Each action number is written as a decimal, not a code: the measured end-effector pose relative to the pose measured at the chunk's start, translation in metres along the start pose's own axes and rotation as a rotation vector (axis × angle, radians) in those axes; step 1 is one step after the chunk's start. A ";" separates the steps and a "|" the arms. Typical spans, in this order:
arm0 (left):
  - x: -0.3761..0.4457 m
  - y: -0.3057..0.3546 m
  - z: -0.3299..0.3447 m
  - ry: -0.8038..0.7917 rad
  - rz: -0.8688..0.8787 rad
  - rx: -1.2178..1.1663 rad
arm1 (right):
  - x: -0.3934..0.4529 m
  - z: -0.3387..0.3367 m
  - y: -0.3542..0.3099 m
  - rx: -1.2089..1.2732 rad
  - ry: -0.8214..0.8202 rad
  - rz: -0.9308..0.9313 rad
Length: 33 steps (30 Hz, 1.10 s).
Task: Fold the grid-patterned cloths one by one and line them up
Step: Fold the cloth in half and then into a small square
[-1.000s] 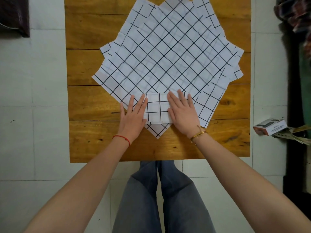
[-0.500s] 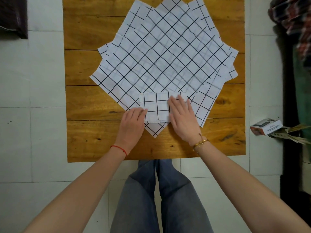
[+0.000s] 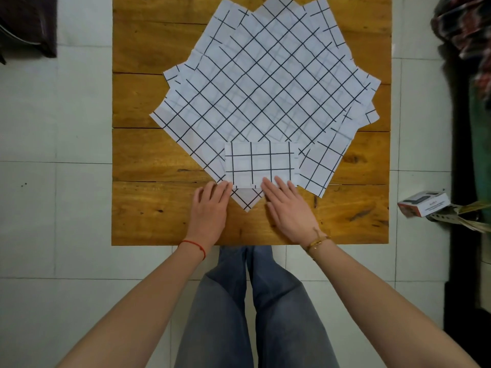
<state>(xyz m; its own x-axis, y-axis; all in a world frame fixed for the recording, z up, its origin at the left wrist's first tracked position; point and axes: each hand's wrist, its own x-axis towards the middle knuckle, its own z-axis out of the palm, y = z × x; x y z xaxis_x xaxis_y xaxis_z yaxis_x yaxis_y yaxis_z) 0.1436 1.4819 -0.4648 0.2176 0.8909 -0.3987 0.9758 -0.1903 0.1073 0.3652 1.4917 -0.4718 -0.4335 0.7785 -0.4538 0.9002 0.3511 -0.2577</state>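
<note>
Small folded white rectangle of black-gridded cloth [image 3: 260, 164], atop fanned unfolded cloths [image 3: 265, 83]; left hand [image 3: 211, 205] and right hand [image 3: 285, 205] flat, fingers spread, seemingly touching its near edge. Slide clear without unfolding.

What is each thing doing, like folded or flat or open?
Folded cloth: folded into a small rectangle, lying on the pile.
Cloth pile: unfolded, flat, fanned out, overlapping.
Left hand: open, fingertips at the folded cloth's corner.
Right hand: open, flat, fingertips on its near edge.
Small box: closed, on the floor.

No legible text anywhere, small box [image 3: 424, 203] on the floor — its side print too blurred.
</note>
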 end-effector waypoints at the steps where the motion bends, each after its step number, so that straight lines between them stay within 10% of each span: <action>1: 0.001 0.000 -0.001 0.005 -0.008 -0.004 | -0.008 0.000 0.009 0.010 0.009 0.022; 10: 0.011 0.007 -0.007 0.098 -0.040 -0.101 | -0.014 -0.024 0.039 0.086 0.242 0.063; 16: 0.036 0.012 -0.017 0.175 -0.359 -0.436 | 0.059 -0.062 0.038 0.147 0.486 0.217; 33: 0.057 0.031 -0.016 0.111 -0.647 -0.660 | 0.132 -0.074 0.039 0.134 0.144 0.125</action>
<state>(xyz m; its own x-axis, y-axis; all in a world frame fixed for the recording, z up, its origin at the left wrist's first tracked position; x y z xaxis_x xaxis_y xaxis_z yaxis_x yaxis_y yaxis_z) 0.1862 1.5331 -0.4694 -0.4013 0.7826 -0.4759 0.6901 0.6000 0.4048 0.3463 1.6469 -0.4787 -0.3001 0.8812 -0.3653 0.9288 0.1826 -0.3226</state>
